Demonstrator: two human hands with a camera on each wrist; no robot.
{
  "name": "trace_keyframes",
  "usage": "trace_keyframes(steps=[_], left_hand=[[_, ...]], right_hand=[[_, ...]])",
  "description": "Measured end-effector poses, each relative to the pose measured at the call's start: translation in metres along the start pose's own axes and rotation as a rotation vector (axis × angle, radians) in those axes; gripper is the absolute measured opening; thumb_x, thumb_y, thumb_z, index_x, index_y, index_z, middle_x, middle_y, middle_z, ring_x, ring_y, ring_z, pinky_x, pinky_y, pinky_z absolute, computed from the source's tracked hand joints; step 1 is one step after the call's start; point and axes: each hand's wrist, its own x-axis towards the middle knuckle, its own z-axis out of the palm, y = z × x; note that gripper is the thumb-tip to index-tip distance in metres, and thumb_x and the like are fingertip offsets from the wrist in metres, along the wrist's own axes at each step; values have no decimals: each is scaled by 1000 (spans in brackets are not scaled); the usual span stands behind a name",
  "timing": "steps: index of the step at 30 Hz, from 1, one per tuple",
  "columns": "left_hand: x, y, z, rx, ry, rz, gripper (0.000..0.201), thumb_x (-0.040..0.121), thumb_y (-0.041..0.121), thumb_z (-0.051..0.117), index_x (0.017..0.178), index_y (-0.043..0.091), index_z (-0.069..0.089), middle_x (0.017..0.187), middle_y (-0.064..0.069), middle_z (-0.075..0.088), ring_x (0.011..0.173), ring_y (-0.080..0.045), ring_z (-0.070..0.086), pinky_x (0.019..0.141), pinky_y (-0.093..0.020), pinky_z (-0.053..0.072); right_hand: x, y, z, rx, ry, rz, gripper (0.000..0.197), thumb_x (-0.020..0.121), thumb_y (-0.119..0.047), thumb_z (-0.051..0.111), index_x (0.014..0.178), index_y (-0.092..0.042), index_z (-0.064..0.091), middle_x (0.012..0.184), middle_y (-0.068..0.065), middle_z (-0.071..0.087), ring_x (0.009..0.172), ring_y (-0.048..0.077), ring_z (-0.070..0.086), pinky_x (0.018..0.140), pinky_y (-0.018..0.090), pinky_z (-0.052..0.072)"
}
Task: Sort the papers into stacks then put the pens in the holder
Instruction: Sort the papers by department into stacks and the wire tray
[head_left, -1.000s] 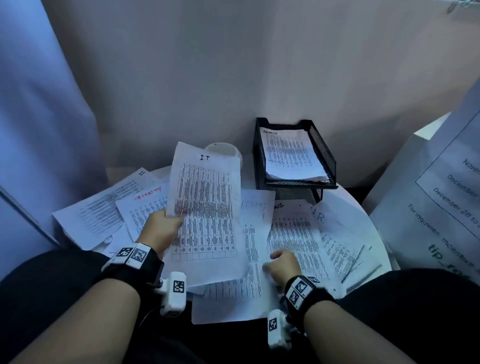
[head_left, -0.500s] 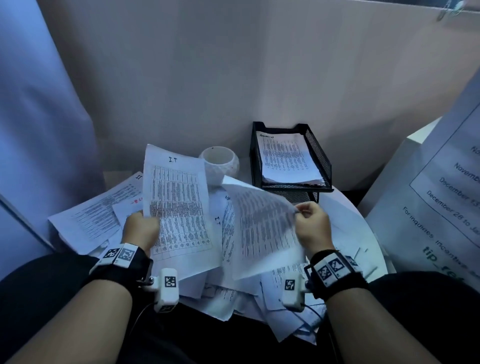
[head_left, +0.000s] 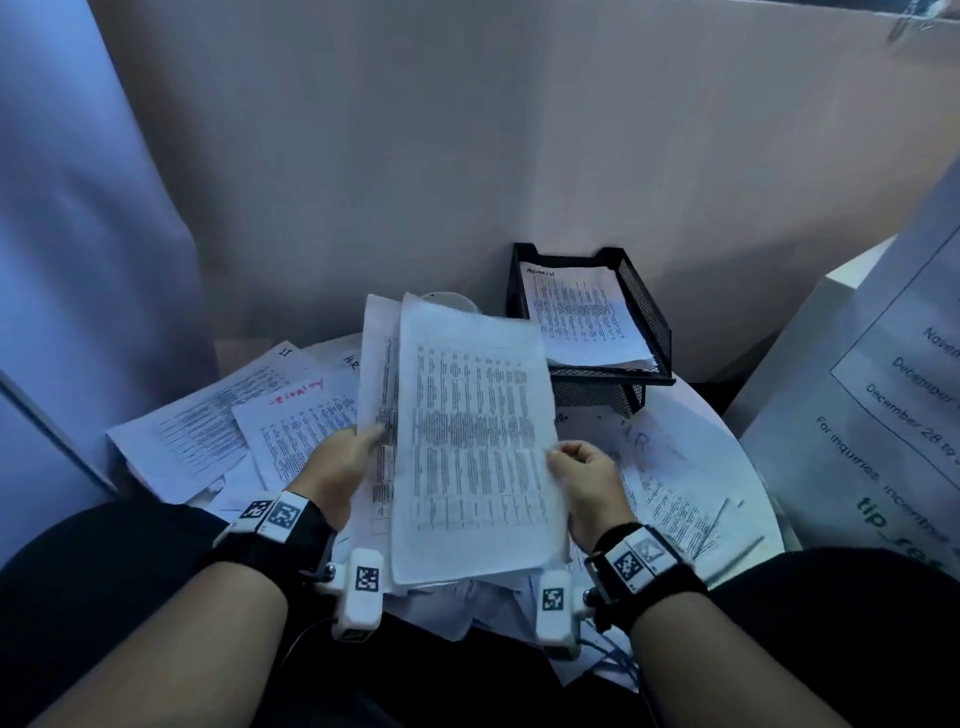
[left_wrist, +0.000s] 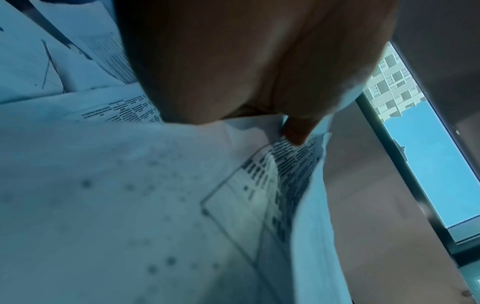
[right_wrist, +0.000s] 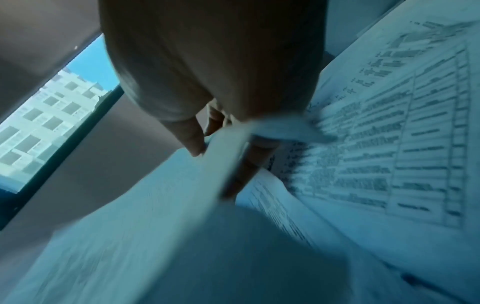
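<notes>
Centrally, a round white table (head_left: 727, 467) stood before me against a pale wall (head_left: 467, 130), and loose papers (head_left: 218, 431) covered most of its top. These papers lay overlapped and askew, from the far left across to the near right edge; one bore red handwriting, others were marked "HR". A large printed notice (head_left: 893, 405) stood to the right of the table. A black mesh tray (head_left: 639, 312) sat at the back right of the table, and a stack marked "ADMIN" (head_left: 576, 312) lay inside it. A white holder (head_left: 451, 300) stood just left of the tray; only its rim showed, since the sheets in my hands hid the rest. No pens could be made out in any view.

I held two sheets raised and tilted above the pile. The front sheet (head_left: 472, 441) overlapped the back sheet (head_left: 378, 395), leaving only a strip of the latter visible along the left. My left hand (head_left: 337, 467) gripped the back sheet at its left edge, with the thumb pressed on the printed face. My right hand (head_left: 587, 478) pinched the front sheet at its right edge, thumb on top and fingers (right_wrist: 244, 174) beneath, as the right wrist view confirmed.
</notes>
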Motion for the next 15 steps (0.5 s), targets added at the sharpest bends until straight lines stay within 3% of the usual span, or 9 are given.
trace_keyframes(steps=[2,4,5,6,8,9,12,15], left_hand=[[-3,1,1,-41,-43,-24,65,98,58,57,143,11,58,141,3,60,137,-22,50,116,-40,35],[-4,-1,0,42,-87,-11,85,77,79,66,137,19,64,137,2,62,127,-27,57,105,-46,44],[-4,-3,0,119,-105,21,77,73,78,72,124,20,70,126,2,67,114,-32,64,93,-45,48],[-2,-5,0,192,-112,57,56,77,65,78,111,20,74,116,-3,74,106,-36,69,87,-46,53],[2,-9,2,271,-56,91,13,93,27,75,99,16,74,100,-11,78,99,-38,73,84,-46,58],[6,-11,0,289,-15,94,5,95,17,71,97,13,74,97,-13,77,94,-36,73,85,-46,58],[11,-12,-7,298,65,97,9,97,13,67,90,10,71,85,-15,68,79,-27,62,74,-38,49],[19,-12,-17,275,140,81,8,94,13,69,88,10,73,94,-27,72,80,-29,64,78,-47,56]], right_hand=[[-3,10,9,4,-24,23,7,95,-7,65,88,-6,65,87,15,68,73,26,64,73,45,58],[-4,19,17,-12,-34,41,5,95,-9,67,92,-5,66,92,17,68,79,28,64,82,51,59],[-3,23,19,-22,-40,53,6,94,-10,68,94,-5,67,95,18,69,82,29,64,85,53,59],[-3,26,21,-27,-45,74,7,93,-11,69,95,-5,67,98,19,69,83,29,64,85,55,58],[0,32,21,7,-28,107,6,93,-9,68,97,-6,67,101,20,70,83,29,66,77,49,62],[1,33,20,28,5,112,5,93,-7,67,98,-6,66,101,19,70,83,28,66,72,43,62],[10,40,9,-50,172,118,10,95,-9,65,105,-11,66,108,9,66,95,22,63,85,42,60],[17,50,1,-107,179,212,25,96,-14,65,121,-14,60,114,5,61,101,23,60,88,44,57]])
